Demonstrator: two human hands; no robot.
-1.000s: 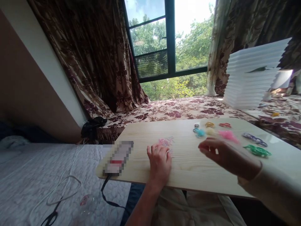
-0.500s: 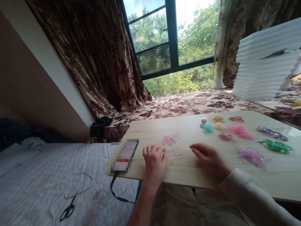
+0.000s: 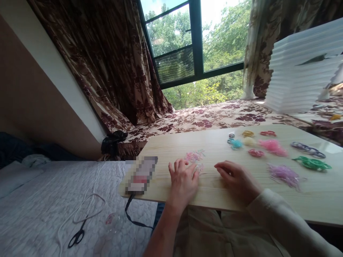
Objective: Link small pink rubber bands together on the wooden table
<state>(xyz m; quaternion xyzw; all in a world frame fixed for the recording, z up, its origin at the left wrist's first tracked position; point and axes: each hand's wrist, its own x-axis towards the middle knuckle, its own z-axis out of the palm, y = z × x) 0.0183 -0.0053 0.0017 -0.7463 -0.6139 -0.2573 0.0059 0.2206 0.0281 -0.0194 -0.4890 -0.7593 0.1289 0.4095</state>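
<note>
My left hand (image 3: 183, 182) rests on the light wooden table (image 3: 171, 146), fingers bent and apart, at the near edge of a small pile of pink and clear bands (image 3: 194, 156). Nothing shows in its grasp. My right hand (image 3: 235, 176) lies on its side to the right of that pile, its thumb and fingers drawn together; whatever they might hold is hidden. Further right are a purple pile (image 3: 285, 175), a pink pile (image 3: 273, 147), a blue bundle (image 3: 236, 143) and green loops (image 3: 313, 163).
A phone (image 3: 142, 175) with a black strap lies on the table's left end. Black scissors (image 3: 76, 238) and a white cable (image 3: 88, 217) are on the bed at the left. White foam sheeting (image 3: 302, 67) stands at the back right, beside the window.
My left hand has shifted right, closer to the small pile's near part. My right hand has stayed almost in place, its fingertips slightly further left.
</note>
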